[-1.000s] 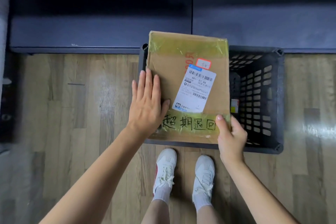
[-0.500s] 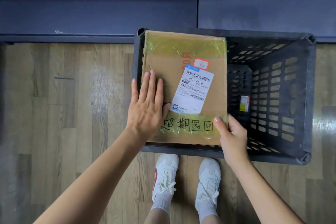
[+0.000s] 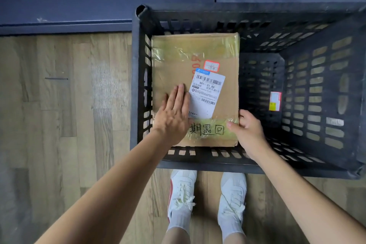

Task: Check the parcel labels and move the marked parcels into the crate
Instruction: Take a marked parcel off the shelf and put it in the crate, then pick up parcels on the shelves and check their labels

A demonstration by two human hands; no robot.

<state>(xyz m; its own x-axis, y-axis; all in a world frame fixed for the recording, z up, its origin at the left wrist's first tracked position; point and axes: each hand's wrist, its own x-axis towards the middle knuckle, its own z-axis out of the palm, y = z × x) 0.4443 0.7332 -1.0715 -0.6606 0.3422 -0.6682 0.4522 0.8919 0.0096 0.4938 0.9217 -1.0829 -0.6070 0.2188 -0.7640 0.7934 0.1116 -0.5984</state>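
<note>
Pressing left hand [image 3: 173,114] flat on parcel [image 3: 195,55] — right hand [image 3: 248,132] gripping corner

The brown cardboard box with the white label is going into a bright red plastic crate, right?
Not red. The head view shows the brown cardboard box with the white label going into a dark grey plastic crate, with the left hand and right hand on it.

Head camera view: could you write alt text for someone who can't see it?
A flat brown cardboard parcel with a white shipping label lies low inside a dark slatted plastic crate on a wooden floor. The left hand lies flat on it; the right hand grips its near right corner.
</note>
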